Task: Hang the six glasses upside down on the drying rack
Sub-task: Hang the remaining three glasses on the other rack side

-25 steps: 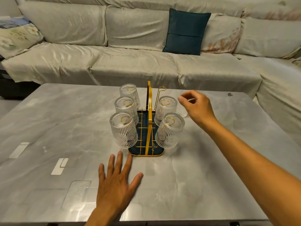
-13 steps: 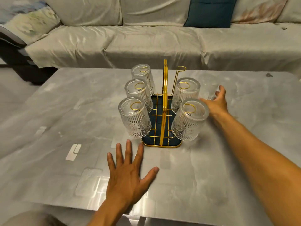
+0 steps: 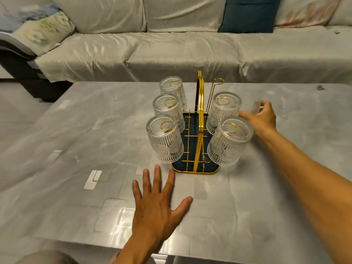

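A gold wire drying rack (image 3: 200, 119) with a dark blue base stands mid-table. Several ribbed clear glasses hang upside down on its pegs: three on the left, the nearest (image 3: 164, 139), and two on the right, the nearest (image 3: 228, 141). The far right peg (image 3: 217, 83) is bare. My right hand (image 3: 261, 119) reaches behind the right glasses and wraps around a loose clear glass (image 3: 255, 107) on the table; most of that glass is hidden. My left hand (image 3: 158, 202) lies flat on the table in front of the rack, fingers spread, holding nothing.
The grey marble-look table (image 3: 76, 141) has its near edge just below my left hand. A beige sofa (image 3: 171, 50) with a dark teal cushion (image 3: 247, 14) runs behind the table. A small dark object (image 3: 321, 87) lies at the table's far right.
My right hand has dropped from above the table to the loose glass behind the rack and closed around it. The camera has tilted down and moved closer. My left hand stays flat.
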{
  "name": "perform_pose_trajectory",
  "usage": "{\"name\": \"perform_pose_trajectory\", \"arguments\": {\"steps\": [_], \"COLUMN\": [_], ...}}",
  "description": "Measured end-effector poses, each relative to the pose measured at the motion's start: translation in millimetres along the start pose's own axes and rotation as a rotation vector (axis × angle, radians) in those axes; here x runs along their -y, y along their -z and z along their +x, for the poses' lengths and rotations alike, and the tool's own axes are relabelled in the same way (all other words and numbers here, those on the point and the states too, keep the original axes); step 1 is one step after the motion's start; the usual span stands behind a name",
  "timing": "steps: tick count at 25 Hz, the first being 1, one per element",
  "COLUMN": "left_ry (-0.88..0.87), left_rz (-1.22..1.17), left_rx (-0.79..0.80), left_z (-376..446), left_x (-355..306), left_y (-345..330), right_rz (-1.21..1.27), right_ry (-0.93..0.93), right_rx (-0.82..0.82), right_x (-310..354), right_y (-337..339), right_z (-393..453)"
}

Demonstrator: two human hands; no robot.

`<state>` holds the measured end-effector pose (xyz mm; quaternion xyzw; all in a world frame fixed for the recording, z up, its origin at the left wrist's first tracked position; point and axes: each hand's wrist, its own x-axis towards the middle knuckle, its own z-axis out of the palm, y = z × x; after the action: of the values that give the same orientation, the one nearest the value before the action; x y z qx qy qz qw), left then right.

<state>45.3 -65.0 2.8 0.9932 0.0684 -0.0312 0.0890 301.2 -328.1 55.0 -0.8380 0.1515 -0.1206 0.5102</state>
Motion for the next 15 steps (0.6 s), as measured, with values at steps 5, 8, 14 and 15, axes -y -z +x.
{"name": "perform_pose_trajectory", "arguments": {"steps": [5, 8, 14, 15], "left_ry": [-0.005, -0.011, -0.008, -0.007], "left_rz": [0.002, 0.001, -0.009, -0.017], "left_rx": [0.001, 0.000, -0.019, -0.023], "left_z": [0, 1, 1, 1], "left_x": [-3, -2, -2, -1], "left_y": [1, 0, -2, -3], "right_rz": [0.024, 0.072, 0.009, -0.033], "right_ry": [0.213, 0.264, 0.392, 0.415], "right_rx": [-0.046, -0.045, -0.111, -0.105], "right_x": [55, 103, 168, 171], "right_y": [59, 85, 82, 76], "right_z": [-8, -8, -19, -20]}}
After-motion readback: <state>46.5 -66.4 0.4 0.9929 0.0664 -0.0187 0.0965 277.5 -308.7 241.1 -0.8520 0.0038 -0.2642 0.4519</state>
